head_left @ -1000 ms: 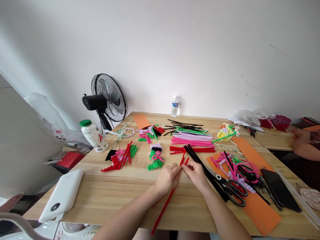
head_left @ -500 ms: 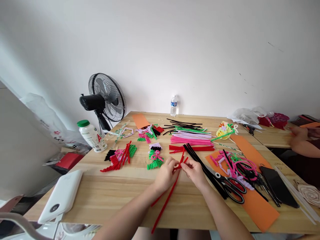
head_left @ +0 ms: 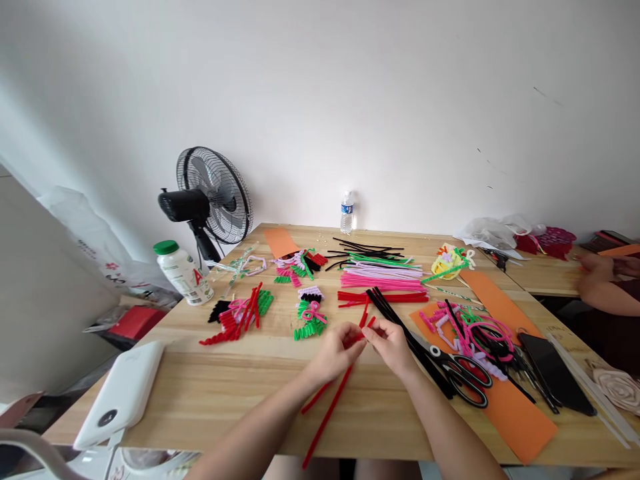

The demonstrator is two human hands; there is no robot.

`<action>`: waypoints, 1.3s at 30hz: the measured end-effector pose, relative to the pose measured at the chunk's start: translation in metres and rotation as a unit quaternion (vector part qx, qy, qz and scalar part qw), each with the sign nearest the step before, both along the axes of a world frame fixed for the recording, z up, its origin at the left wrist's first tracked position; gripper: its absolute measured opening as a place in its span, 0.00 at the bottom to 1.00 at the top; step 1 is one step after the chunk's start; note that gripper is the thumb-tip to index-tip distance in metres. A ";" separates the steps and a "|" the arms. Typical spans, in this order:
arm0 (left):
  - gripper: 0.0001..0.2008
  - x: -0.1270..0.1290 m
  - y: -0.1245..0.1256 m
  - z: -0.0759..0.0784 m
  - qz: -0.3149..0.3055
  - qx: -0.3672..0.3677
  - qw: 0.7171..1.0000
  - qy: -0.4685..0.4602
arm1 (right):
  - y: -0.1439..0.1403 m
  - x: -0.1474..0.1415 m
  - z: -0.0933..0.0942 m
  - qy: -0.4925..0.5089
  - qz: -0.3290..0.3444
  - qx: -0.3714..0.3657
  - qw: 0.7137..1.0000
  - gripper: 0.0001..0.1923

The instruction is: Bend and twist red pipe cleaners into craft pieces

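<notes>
My left hand and my right hand meet at the middle of the wooden table, both pinching red pipe cleaners. The long red stems trail from my fingers toward the table's front edge, and short red ends stick up between my thumbs. Just beyond my hands lie a green and pink twisted piece and a bundle of black pipe cleaners.
Stacks of pink, green, red and black pipe cleaners lie further back. Scissors rest on an orange paper strip at right, beside a dark phone. A white power bank, a bottle and a fan stand left. Another person's hand is at far right.
My hands have kept twisting the red pipe cleaners together in place; the stems have shifted slightly and my fingers have closed in around the join.
</notes>
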State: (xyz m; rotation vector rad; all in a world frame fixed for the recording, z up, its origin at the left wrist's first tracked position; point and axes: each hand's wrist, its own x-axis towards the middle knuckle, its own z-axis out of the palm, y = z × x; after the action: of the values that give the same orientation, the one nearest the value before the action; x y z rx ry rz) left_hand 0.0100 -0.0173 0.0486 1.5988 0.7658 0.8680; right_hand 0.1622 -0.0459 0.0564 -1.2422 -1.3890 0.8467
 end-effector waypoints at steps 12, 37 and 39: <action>0.10 -0.005 0.001 0.006 -0.153 -0.254 0.951 -0.091 | -0.008 0.001 0.009 -0.035 0.071 0.105 0.991 0.13; 0.06 0.001 0.004 -0.002 -0.012 -0.072 0.997 0.007 | 0.005 -0.004 -0.012 0.020 0.010 0.004 1.000 0.15; 0.05 0.004 0.001 -0.008 0.082 0.126 0.987 0.056 | 0.010 -0.003 -0.020 0.040 -0.013 -0.046 0.998 0.17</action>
State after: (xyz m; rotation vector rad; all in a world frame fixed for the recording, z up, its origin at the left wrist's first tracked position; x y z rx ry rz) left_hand 0.0141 -0.0162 0.0409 1.8394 0.9057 1.0331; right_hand 0.1589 -0.0357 0.0369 -1.2795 -1.2790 0.9426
